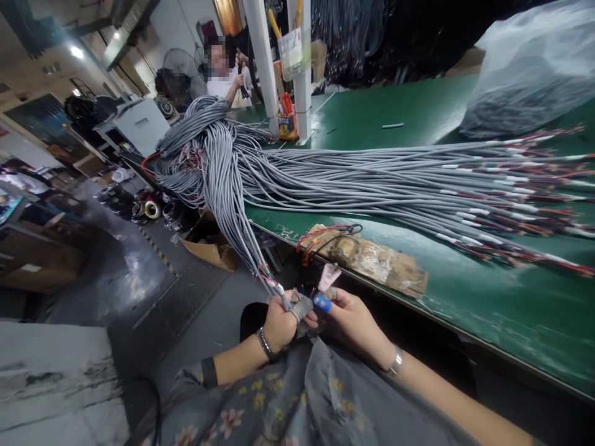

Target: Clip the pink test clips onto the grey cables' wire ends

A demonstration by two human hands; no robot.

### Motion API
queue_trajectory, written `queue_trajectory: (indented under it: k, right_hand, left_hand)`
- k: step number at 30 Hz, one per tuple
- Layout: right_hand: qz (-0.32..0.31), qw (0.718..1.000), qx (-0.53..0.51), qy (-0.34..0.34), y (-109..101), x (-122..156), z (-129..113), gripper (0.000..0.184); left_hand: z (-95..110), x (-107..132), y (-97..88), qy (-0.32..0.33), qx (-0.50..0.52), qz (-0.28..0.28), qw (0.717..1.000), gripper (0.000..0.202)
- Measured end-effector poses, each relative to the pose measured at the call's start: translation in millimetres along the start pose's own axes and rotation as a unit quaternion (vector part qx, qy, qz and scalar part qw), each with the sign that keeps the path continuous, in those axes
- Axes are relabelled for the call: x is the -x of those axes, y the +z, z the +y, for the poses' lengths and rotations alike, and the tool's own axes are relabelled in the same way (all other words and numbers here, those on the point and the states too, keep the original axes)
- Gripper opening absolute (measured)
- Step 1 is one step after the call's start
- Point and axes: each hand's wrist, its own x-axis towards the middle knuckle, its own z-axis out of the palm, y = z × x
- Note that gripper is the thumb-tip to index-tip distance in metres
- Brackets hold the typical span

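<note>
Close to my body, my left hand [283, 322] is closed around the end of a grey cable [274, 286], with thin coloured wires showing at its tip. My right hand [346, 313] faces it, thumb and finger pinched together at the wire ends; a blue cover is on the thumb. Grey wraps cover some fingers on both hands. A pale pink clip-like piece [329, 277] stands just above the right fingers. From the left hand, the cable runs up into a thick bundle of grey cables [223, 167] draped over the table edge.
The green table [488, 322] carries more grey cables [372, 179] with stripped coloured ends. A worn wooden block [372, 263] lies at its edge. A clear plastic bag [530, 74] sits at the right, white posts [302, 93] behind. Another person [227, 80] works beyond; a cardboard box [209, 244] is below.
</note>
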Motion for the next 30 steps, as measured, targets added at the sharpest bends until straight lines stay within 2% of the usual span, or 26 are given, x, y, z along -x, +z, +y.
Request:
queue_trajectory:
  k: [5, 10, 14, 18, 24, 27, 30]
  right_hand:
    - [0.001, 1.000, 0.017, -0.012, 0.3, -0.1, -3.2, 0.051]
    - [-0.017, 0.999, 0.000, -0.027, 1.4, 0.8, -1.9, 0.047]
    - [-0.035, 0.999, -0.037, -0.001, 2.1, 1.5, 2.8, 0.041]
    - [-0.024, 0.997, -0.073, 0.013, 5.2, 1.6, 4.9, 0.041]
    - [-0.009, 0.994, -0.102, 0.024, 12.8, 1.5, -2.1, 0.044]
    - [-0.015, 0.994, -0.101, 0.028, 9.7, 1.9, -3.0, 0.043]
    - [-0.056, 0.993, -0.101, 0.039, -0.5, 1.0, -2.2, 0.039]
  left_hand:
    - [-7.5, -2.3, -0.8, 0.020, 0.017, 0.021, 0.999, 0.051]
    - [-7.3, -1.4, -0.7, 0.017, 0.003, 0.009, 1.000, 0.052]
    - [-1.0, 0.7, 0.5, 0.010, -0.018, -0.005, 1.000, 0.055]
    - [0.4, 1.3, 1.3, 0.016, -0.019, -0.006, 1.000, 0.053]
    - [-3.5, -1.0, 3.3, 0.021, 0.027, 0.041, 0.999, 0.049]
    - [-5.6, -2.3, 2.6, 0.019, 0.027, 0.045, 0.998, 0.048]
    - [-8.1, -2.7, -0.7, 0.016, 0.031, 0.037, 0.999, 0.048]
